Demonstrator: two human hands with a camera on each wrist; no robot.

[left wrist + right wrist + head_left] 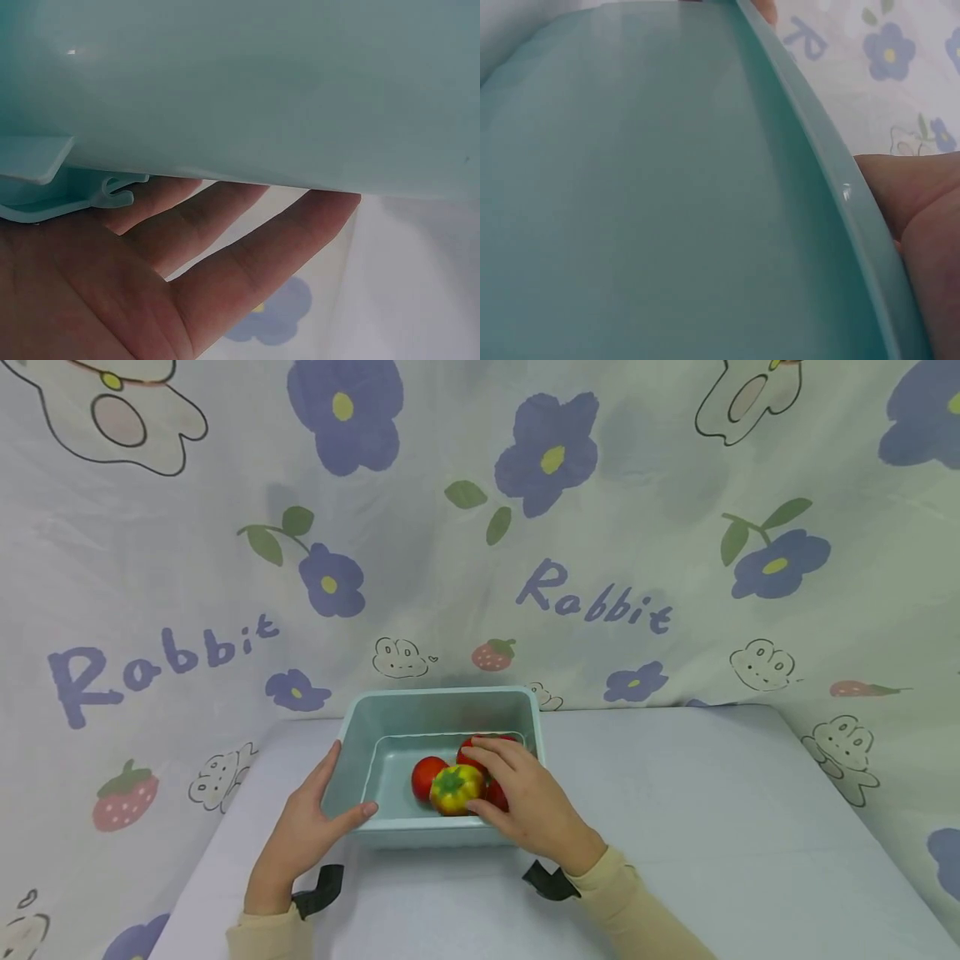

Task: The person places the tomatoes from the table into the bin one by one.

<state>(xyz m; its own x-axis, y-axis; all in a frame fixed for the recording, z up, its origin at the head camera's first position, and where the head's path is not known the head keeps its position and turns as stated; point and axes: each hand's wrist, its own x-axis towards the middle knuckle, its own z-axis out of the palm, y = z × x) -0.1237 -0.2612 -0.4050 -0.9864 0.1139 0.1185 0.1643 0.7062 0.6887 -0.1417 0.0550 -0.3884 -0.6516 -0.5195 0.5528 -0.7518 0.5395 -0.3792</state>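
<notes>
In the head view a pale teal plastic bin [438, 714] stands on the table. Inside, toward the right, lie a yellow-green bell pepper [456, 790], a red tomato [427, 778] and more red produce, partly covered by my right hand. My left hand [306, 827] holds the bin's front left corner, thumb over the front rim, fingers along the outer side; the left wrist view shows those fingers [247, 262] against the wall. Over the produce, my right hand [528, 793] spreads thumb and fingers apart. Its thumb overlaps the pepper's edge, and its fingertips meet the red piece behind.
A white-covered table [675, 810] extends to both sides of the bin. Behind it hangs a cloth [420, 527] printed with flowers and rabbits. Dark straps [551, 882] show at both wrists. The right wrist view is mostly the bin's wall [645, 187].
</notes>
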